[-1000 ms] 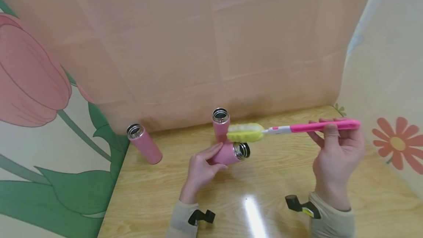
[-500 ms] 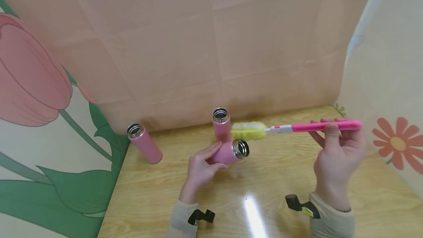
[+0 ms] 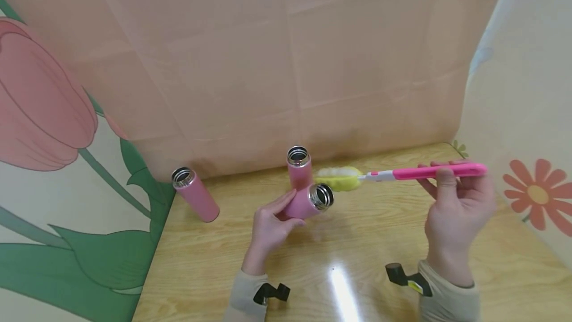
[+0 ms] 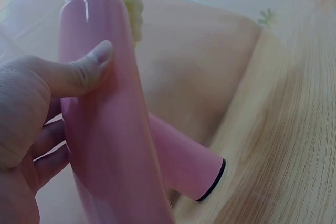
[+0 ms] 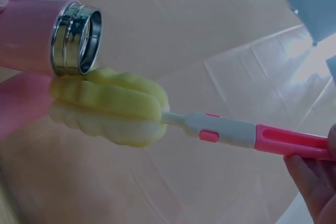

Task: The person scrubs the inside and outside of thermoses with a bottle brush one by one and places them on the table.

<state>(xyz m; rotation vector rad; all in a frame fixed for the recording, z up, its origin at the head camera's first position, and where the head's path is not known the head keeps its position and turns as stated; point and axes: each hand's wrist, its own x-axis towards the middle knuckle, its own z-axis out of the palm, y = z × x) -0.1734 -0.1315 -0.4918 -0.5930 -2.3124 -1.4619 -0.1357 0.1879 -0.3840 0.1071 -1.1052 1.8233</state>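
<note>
My left hand [image 3: 272,225] grips a pink bottle [image 3: 300,204] without a lid, tilted so its steel mouth [image 3: 321,196] faces up and to the right. In the left wrist view the thumb [image 4: 86,72] lies along the bottle's side. A pink-handled bottle brush [image 3: 429,171] is held level by my right hand [image 3: 460,207], thumb and fingers around the handle. Its yellow and white sponge head [image 3: 338,179] is just behind the bottle's mouth, outside it. In the right wrist view the sponge overlaps the rim's edge; whether they touch I cannot tell.
Another open pink bottle [image 3: 298,168] stands on the wooden table [image 3: 357,247] just behind the held one. A third pink bottle [image 3: 196,195] stands near the left table edge. A beige sheet [image 3: 268,63] hangs along the back.
The left hand has tilted the bottle's mouth further upward and slightly left. The brush has shifted slightly right overall, its sponge no longer as far over the standing bottle.
</note>
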